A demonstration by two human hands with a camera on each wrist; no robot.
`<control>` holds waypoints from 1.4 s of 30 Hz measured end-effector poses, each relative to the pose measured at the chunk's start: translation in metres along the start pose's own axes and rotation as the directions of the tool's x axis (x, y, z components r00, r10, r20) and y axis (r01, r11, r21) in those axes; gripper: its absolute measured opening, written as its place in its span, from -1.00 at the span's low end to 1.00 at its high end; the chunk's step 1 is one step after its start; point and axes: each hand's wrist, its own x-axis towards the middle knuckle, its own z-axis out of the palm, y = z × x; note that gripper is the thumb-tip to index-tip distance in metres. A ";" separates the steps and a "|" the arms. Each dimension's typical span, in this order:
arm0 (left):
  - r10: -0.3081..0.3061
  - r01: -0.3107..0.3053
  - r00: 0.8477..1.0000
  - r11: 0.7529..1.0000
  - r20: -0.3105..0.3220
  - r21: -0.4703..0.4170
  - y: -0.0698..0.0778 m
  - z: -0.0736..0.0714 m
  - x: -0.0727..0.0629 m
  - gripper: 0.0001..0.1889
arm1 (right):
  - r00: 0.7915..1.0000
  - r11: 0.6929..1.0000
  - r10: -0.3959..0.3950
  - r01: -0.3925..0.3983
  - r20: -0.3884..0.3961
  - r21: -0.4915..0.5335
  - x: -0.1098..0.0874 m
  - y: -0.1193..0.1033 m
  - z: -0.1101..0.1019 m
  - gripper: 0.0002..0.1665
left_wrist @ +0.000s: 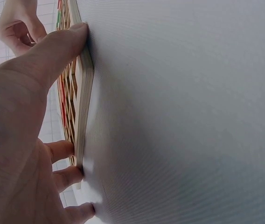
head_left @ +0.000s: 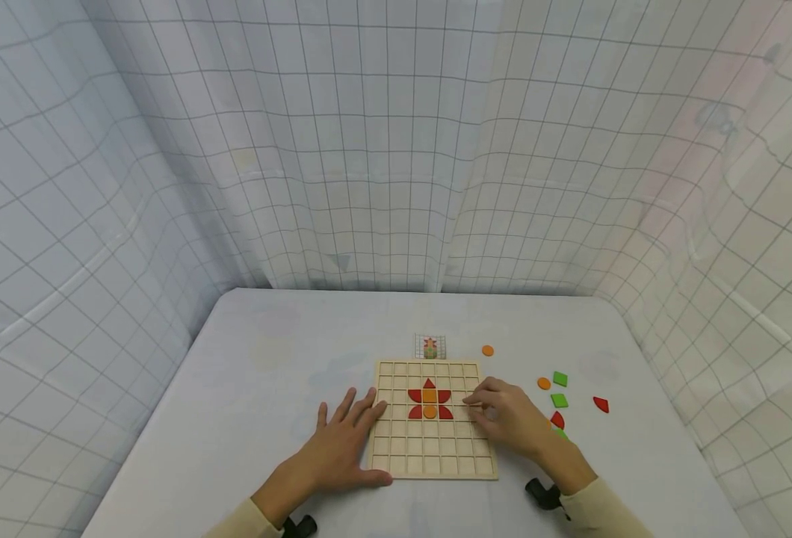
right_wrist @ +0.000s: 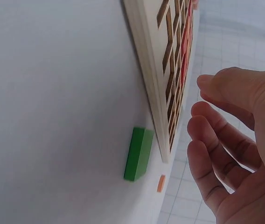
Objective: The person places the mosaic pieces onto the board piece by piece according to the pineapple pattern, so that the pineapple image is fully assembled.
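Observation:
A square wooden grid board (head_left: pixel 396 448) lies on the table. On it an orange square (head_left: pixel 429 396) and an orange disc (head_left: pixel 429 412) sit with a red triangle (head_left: pixel 429 384) above and curved red pieces (head_left: pixel 444 394) at both sides. My left hand (head_left: pixel 342 452) rests with spread fingers at the board's left side, its thumb (left_wrist: pixel 60 44) on the front edge. Over the right side of the board hovers my right hand (head_left: pixel 510 418), fingers loosely bent. In the right wrist view a gap shows between thumb and fingertips (right_wrist: pixel 199 128), with nothing visible in it.
A small picture card (head_left: pixel 439 341) lies behind the board. To the right are loose pieces: orange discs (head_left: pixel 488 350), green squares (head_left: pixel 560 379) and red pieces (head_left: pixel 601 404), some partly hidden by my right wrist. White grid-patterned curtains (head_left: pixel 362 149) surround the table.

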 end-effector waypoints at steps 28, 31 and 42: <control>-0.006 0.006 1.000 1.000 0.008 0.003 -0.001 0.002 0.001 0.35 | 0.988 0.989 0.108 -0.118 -0.114 -0.086 -0.033 0.035 -0.030 -0.66; -0.005 0.005 1.000 1.000 0.008 0.002 -0.002 0.003 0.002 0.34 | 0.985 0.988 0.111 -0.124 -0.130 -0.095 -0.036 0.040 -0.032 -0.63; -0.008 0.008 1.000 1.000 0.007 -0.004 -0.001 0.003 0.001 0.34 | 0.970 0.975 0.194 -0.207 -0.144 -0.085 -0.051 0.056 -0.046 -0.58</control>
